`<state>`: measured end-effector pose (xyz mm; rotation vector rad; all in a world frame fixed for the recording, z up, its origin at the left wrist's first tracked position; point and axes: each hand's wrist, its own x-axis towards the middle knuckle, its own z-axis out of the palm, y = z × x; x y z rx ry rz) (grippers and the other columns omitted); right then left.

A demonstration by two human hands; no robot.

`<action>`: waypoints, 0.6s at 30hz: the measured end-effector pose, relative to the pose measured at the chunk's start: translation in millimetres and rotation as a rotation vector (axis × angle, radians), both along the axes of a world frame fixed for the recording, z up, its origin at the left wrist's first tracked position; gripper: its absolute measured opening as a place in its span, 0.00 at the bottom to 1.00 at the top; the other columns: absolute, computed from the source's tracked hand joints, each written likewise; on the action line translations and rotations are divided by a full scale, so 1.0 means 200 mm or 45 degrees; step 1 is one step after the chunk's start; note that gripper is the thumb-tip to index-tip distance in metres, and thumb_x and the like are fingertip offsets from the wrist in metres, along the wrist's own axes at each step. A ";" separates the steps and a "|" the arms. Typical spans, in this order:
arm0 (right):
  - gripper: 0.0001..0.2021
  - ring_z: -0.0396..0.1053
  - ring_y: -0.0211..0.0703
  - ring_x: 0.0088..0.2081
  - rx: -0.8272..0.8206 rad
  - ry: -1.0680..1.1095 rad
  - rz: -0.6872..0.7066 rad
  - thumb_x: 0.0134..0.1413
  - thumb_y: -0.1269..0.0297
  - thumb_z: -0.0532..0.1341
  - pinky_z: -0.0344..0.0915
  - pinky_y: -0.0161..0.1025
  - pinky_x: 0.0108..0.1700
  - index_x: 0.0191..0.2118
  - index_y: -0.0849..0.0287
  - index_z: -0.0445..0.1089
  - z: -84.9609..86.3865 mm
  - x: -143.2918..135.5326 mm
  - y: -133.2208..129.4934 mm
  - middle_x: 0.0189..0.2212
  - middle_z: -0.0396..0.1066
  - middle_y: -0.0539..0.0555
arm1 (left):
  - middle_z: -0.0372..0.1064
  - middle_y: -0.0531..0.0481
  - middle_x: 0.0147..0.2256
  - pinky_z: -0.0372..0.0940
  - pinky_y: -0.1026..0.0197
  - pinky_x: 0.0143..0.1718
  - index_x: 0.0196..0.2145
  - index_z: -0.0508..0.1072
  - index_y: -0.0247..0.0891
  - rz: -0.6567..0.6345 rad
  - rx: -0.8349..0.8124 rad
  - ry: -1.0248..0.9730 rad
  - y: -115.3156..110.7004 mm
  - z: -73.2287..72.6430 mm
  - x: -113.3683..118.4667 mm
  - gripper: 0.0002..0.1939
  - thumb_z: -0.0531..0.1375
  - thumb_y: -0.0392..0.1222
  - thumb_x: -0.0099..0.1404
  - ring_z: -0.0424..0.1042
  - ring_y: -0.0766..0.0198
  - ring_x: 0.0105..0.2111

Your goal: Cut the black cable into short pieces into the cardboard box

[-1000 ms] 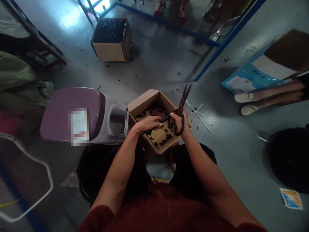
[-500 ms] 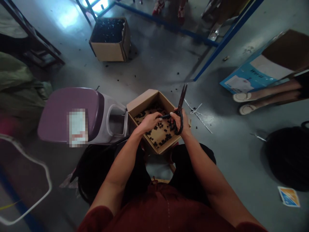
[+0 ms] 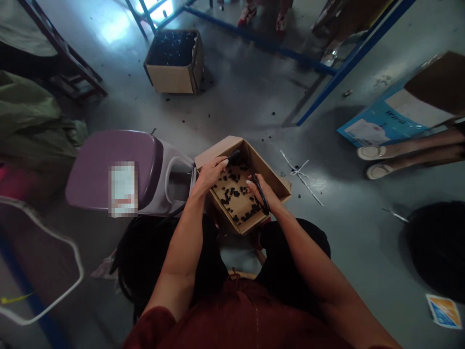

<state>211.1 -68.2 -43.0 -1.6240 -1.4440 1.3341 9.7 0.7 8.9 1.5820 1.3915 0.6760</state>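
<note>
My left hand point(image 3: 213, 173) is closed on a black cord-like piece point(image 3: 234, 156), whose end sticks out past the fingertips over the cardboard box point(image 3: 220, 148). A dark line runs back from that hand toward my left thigh, perhaps the same cord. In my right hand point(image 3: 267, 190) is a pair of scissors point(image 3: 262, 199), black handles near the palm and dark blades angled away into the box. Whether the blades are parted is hard to make out. Small black cut pieces point(image 3: 232, 193) lie scattered on the box bottom, between my knees.
A purple-topped stool point(image 3: 112, 140) stands left of the box. Ahead sits another carton point(image 3: 170, 79) full of dark bits, near a blue metal frame point(image 3: 323, 87). White string point(image 3: 300, 172) lies on the floor. At right are a blue carton point(image 3: 392, 118), a person's feet point(image 3: 376, 162) and a black bundle point(image 3: 436, 247).
My hands have moved apart, the left one going left with the black piece. The scissors have swung from pointing outward beyond the box to pointing down into it.
</note>
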 end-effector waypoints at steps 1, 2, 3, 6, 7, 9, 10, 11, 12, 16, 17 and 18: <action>0.23 0.69 0.41 0.33 0.012 -0.030 0.041 0.52 0.47 0.54 0.66 0.39 0.35 0.48 0.57 0.57 0.00 0.00 0.00 0.39 0.68 0.56 | 0.61 0.54 0.23 0.54 0.67 0.28 0.29 0.70 0.35 -0.006 -0.001 -0.011 0.00 0.00 0.00 0.15 0.50 0.47 0.63 0.58 0.70 0.24; 0.23 0.69 0.41 0.34 0.019 -0.051 0.073 0.53 0.47 0.54 0.66 0.39 0.36 0.48 0.57 0.57 -0.01 -0.01 -0.01 0.40 0.68 0.56 | 0.60 0.54 0.22 0.54 0.67 0.28 0.29 0.70 0.36 -0.016 -0.006 -0.021 0.00 0.00 0.00 0.14 0.50 0.47 0.63 0.57 0.70 0.24; 0.22 0.69 0.42 0.35 0.023 -0.063 0.095 0.53 0.48 0.54 0.66 0.39 0.37 0.49 0.57 0.57 -0.01 -0.01 -0.01 0.41 0.68 0.56 | 0.60 0.54 0.22 0.54 0.67 0.28 0.28 0.69 0.35 -0.027 -0.015 -0.028 0.00 -0.01 0.00 0.14 0.50 0.46 0.63 0.57 0.70 0.24; 0.22 0.69 0.43 0.36 0.027 -0.088 0.140 0.54 0.50 0.54 0.65 0.40 0.39 0.50 0.57 0.57 -0.01 -0.01 -0.01 0.41 0.69 0.56 | 0.59 0.54 0.22 0.54 0.67 0.27 0.27 0.68 0.35 -0.056 -0.029 -0.048 0.00 -0.01 0.00 0.15 0.49 0.46 0.64 0.56 0.70 0.23; 0.22 0.69 0.43 0.36 0.031 -0.101 0.148 0.54 0.51 0.54 0.65 0.40 0.39 0.51 0.57 0.57 -0.01 -0.01 -0.01 0.41 0.69 0.56 | 0.59 0.54 0.22 0.54 0.67 0.27 0.27 0.69 0.35 -0.061 -0.025 -0.057 0.01 -0.02 0.00 0.15 0.49 0.46 0.64 0.56 0.70 0.23; 0.22 0.69 0.43 0.36 0.045 -0.128 0.169 0.54 0.51 0.55 0.64 0.41 0.41 0.51 0.57 0.57 0.00 -0.01 -0.02 0.39 0.70 0.55 | 0.60 0.53 0.22 0.54 0.67 0.26 0.29 0.70 0.35 -0.060 -0.016 -0.071 0.01 -0.03 0.00 0.15 0.50 0.46 0.64 0.56 0.70 0.23; 0.22 0.69 0.44 0.37 0.053 -0.140 0.184 0.53 0.51 0.55 0.64 0.41 0.41 0.51 0.57 0.57 0.00 -0.01 -0.02 0.38 0.70 0.55 | 0.60 0.53 0.23 0.54 0.67 0.26 0.29 0.70 0.35 -0.061 -0.013 -0.075 0.01 -0.03 0.00 0.15 0.50 0.46 0.64 0.56 0.70 0.23; 0.22 0.69 0.44 0.37 0.061 -0.147 0.202 0.53 0.51 0.55 0.64 0.42 0.42 0.51 0.57 0.57 0.00 -0.01 -0.02 0.38 0.70 0.56 | 0.60 0.53 0.23 0.54 0.67 0.26 0.30 0.70 0.35 -0.063 -0.010 -0.078 0.01 -0.04 0.00 0.15 0.50 0.46 0.64 0.56 0.71 0.23; 0.22 0.69 0.45 0.38 0.067 -0.150 0.221 0.54 0.51 0.55 0.64 0.42 0.43 0.51 0.57 0.57 0.00 -0.01 -0.03 0.39 0.70 0.56 | 0.61 0.53 0.23 0.55 0.68 0.26 0.31 0.71 0.35 -0.066 -0.007 -0.082 0.01 -0.04 0.00 0.15 0.50 0.46 0.64 0.57 0.71 0.23; 0.22 0.69 0.45 0.39 0.077 -0.168 0.237 0.54 0.51 0.54 0.63 0.42 0.43 0.51 0.58 0.57 0.01 -0.01 -0.03 0.40 0.69 0.57 | 0.62 0.53 0.24 0.55 0.68 0.26 0.35 0.72 0.35 -0.095 -0.039 -0.090 0.00 -0.05 0.01 0.15 0.50 0.47 0.63 0.58 0.71 0.24; 0.22 0.69 0.45 0.38 0.079 -0.173 0.236 0.54 0.51 0.54 0.63 0.42 0.43 0.51 0.58 0.56 0.01 -0.01 -0.03 0.40 0.69 0.57 | 0.62 0.54 0.24 0.55 0.68 0.26 0.36 0.72 0.35 -0.107 -0.065 -0.089 0.00 -0.05 0.01 0.15 0.51 0.47 0.63 0.58 0.71 0.24; 0.22 0.69 0.45 0.38 0.083 -0.178 0.235 0.54 0.51 0.55 0.63 0.42 0.43 0.51 0.58 0.56 0.01 -0.01 -0.03 0.40 0.69 0.56 | 0.62 0.54 0.24 0.55 0.68 0.26 0.37 0.72 0.35 -0.122 -0.094 -0.088 0.00 -0.05 0.01 0.16 0.51 0.48 0.63 0.58 0.71 0.24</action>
